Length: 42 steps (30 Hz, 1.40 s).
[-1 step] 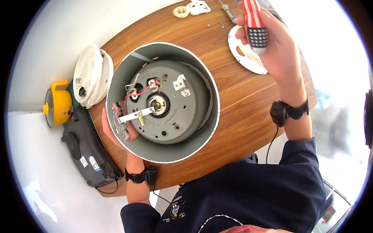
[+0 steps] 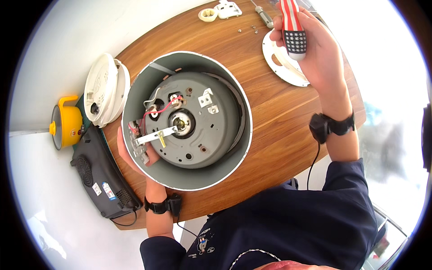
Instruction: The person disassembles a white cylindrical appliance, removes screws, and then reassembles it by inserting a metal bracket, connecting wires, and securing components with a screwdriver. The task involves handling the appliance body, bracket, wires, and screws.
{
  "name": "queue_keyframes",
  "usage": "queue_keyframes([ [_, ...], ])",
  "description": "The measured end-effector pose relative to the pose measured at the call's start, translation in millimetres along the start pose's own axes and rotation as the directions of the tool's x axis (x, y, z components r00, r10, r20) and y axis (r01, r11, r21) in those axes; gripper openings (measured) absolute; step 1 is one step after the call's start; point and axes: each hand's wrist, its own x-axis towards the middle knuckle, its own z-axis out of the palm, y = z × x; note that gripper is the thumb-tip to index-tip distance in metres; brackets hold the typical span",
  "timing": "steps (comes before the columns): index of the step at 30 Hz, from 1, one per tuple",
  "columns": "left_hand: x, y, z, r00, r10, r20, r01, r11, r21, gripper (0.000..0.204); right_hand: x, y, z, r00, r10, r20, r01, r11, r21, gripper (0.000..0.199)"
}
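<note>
A grey round appliance housing (image 2: 189,178) lies open toward me on the wooden table (image 2: 279,135). Inside it is a grey base plate (image 2: 211,130) with red and white wires, a central hub and a metal strip. My left hand (image 2: 130,155) grips the housing's lower left wall, fingers reaching inside near a terminal block. My right hand (image 2: 321,54) is raised at the upper right, closed around a screwdriver (image 2: 293,31) with a red-and-white striped handle and a dark dotted end. It hovers over a white ring-shaped plate (image 2: 281,63). Both wrists wear black bands.
A white round lid (image 2: 103,92) leans at the table's left edge beside a small yellow pot (image 2: 67,126) and a black flat cooker (image 2: 101,180). At the far edge lie a small cream ring (image 2: 208,15), a white part (image 2: 227,8), another screwdriver (image 2: 263,15) and loose screws (image 2: 247,30).
</note>
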Motion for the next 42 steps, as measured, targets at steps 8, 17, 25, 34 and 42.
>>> queue_keyframes([
  [8, -4, -5, -1, 1.000, 0.021, 0.020, -0.021, 0.999, 0.039, 0.064, 53, 10, -25, 0.973, -0.231, 0.029, 0.103, 0.317, -0.943, 0.027],
  [17, -8, -14, -8, 0.998, 0.053, 0.044, -0.058, 0.993, 0.102, 0.063, 97, 53, -45, 0.973, -0.209, 0.102, 0.086, -0.085, -0.993, 0.030],
  [25, -14, -20, -13, 0.999, 0.029, 0.036, -0.034, 0.989, 0.147, 0.064, 108, 66, -44, 0.982, -0.106, 0.157, 0.156, -0.013, -0.988, 0.025],
  [34, -11, -12, -11, 0.998, 0.039, 0.042, -0.045, 0.988, 0.145, 0.064, 112, 71, -54, 0.985, -0.063, 0.161, 0.157, -0.053, -0.986, 0.023],
  [42, -10, -11, -9, 0.999, 0.033, 0.042, -0.038, 0.989, 0.142, 0.064, 107, 68, -48, 0.991, -0.041, 0.126, 0.120, -0.122, -0.985, 0.023],
])
